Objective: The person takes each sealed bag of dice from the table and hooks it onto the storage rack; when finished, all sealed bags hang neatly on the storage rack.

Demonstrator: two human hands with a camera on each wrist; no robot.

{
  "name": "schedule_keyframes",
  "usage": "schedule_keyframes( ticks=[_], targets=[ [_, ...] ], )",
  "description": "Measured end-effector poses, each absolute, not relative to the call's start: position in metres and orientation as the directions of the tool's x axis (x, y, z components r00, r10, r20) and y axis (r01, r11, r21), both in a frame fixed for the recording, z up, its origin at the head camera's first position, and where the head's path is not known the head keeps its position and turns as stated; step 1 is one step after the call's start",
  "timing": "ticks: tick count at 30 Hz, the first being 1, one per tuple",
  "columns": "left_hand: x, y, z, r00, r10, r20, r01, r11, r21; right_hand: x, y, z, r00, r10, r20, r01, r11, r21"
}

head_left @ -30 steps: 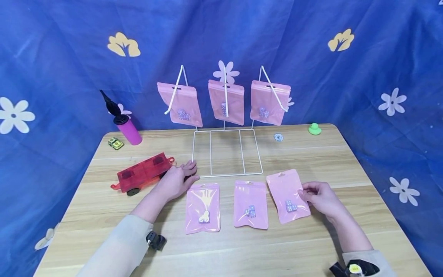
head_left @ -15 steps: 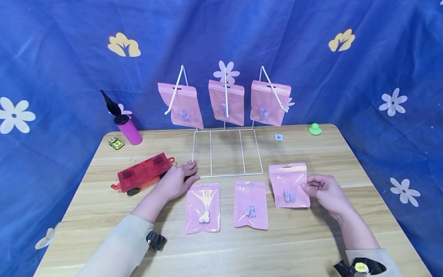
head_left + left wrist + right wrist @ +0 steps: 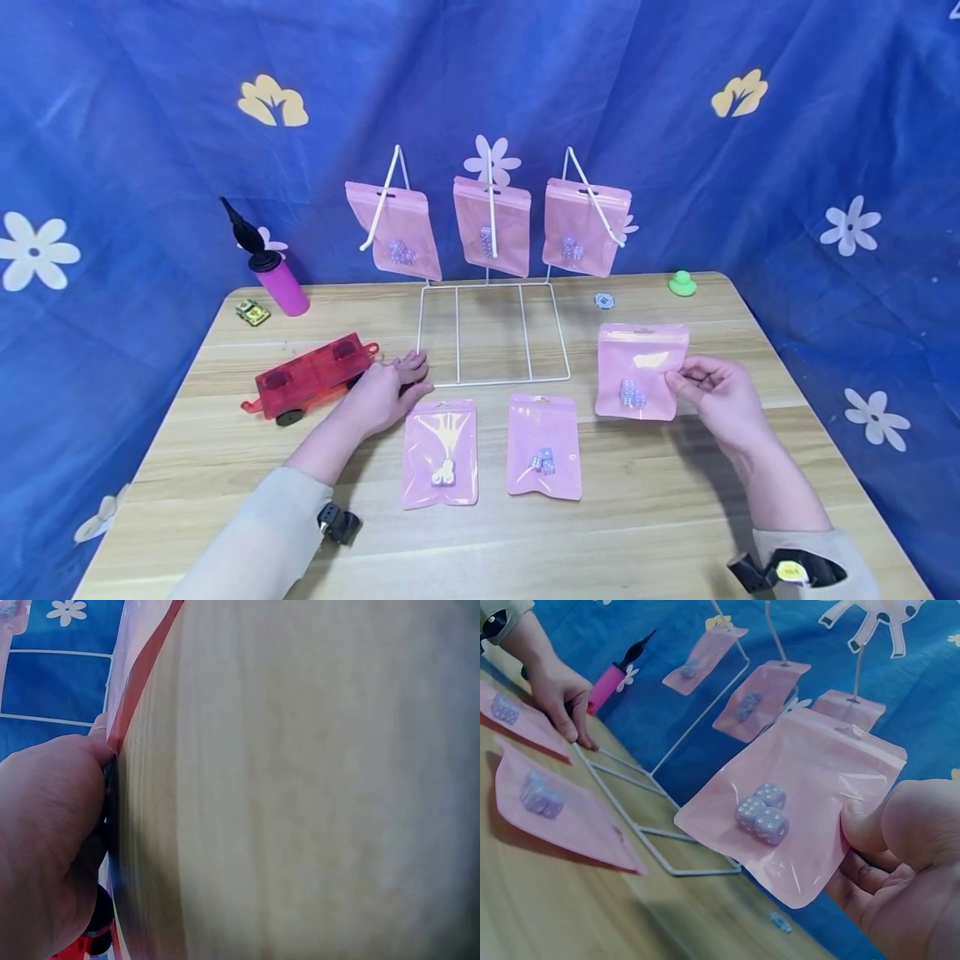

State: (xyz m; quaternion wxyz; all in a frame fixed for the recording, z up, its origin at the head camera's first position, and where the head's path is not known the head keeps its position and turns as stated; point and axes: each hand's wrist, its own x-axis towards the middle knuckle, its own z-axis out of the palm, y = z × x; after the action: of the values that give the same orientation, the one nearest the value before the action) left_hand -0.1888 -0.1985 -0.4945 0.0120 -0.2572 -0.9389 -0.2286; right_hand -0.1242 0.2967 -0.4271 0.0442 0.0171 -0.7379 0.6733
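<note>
Blue cloth point(image 3: 480, 67), floral, one: hung behind the table.
Table point(image 3: 495, 550), wood-grain, one.
Rack point(image 3: 492, 382), white wire, one: base flat on the table, three arms, one pink bag point(image 3: 491, 225) hanging by its top slot from each, apparently so the bags face forward.
Toy trailer point(image 3: 318, 371), red, one: just beside the left forearm.
Left hand point(image 3: 382, 390): fingers loosely extended, resting at the rack's near left corner, probably to steady it.
Right hand point(image 3: 723, 400): thumb and fingers pinch one bag's side edge, presumably to leave the slot unobstructed.
Pump point(image 3: 283, 285), magenta and black, one: upright, leaning, at the back left.
Held bag point(image 3: 642, 371), pink, one: upright above the table, right of the rack base.
Flat bags point(image 3: 543, 437), pink, two: side by side before the rack, slots toward it, seemingly for easy reach.
Duck point(image 3: 682, 284), green, one: back right.
Toy car point(image 3: 252, 312), yellow-green, one: beside the pump.
Chip point(image 3: 604, 301), blue and white, one: print illegible.
Sticker point(image 3: 792, 571), yellow, on the right wrist's gear: marks too small to read.
Dice point(image 3: 763, 814), lilac, three in the held bag. No brand legible anywhere.
</note>
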Motion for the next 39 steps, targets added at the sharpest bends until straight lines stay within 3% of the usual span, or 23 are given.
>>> schedule_keyframes(
  ticks=[9, 19, 30, 39],
  targets=[
    [-0.189, -0.199, -0.497, -0.866, 0.48, 0.143, 0.49, 0.753, 0.439, -0.133, 0.294, -0.398, -0.975, 0.034, 0.217, -0.218, -0.027, -0.975],
    [-0.189, -0.198, -0.497, -0.869, 0.477, 0.131, 0.481, 0.753, 0.448, -0.15, 0.281, -0.369, -0.943, 0.024, 0.333, -0.332, 0.025, -0.943],
    [-0.187, -0.198, -0.498, -0.869, 0.476, 0.136, 0.484, 0.756, 0.441, -0.169, 0.262, -0.349, -0.922, -0.017, 0.386, -0.386, 0.02, -0.922],
    [-0.189, -0.198, -0.498, -0.866, 0.478, 0.148, 0.491, 0.755, 0.434, -0.193, 0.252, -0.354, -0.932, -0.022, 0.363, -0.362, -0.03, -0.932]
  ],
)
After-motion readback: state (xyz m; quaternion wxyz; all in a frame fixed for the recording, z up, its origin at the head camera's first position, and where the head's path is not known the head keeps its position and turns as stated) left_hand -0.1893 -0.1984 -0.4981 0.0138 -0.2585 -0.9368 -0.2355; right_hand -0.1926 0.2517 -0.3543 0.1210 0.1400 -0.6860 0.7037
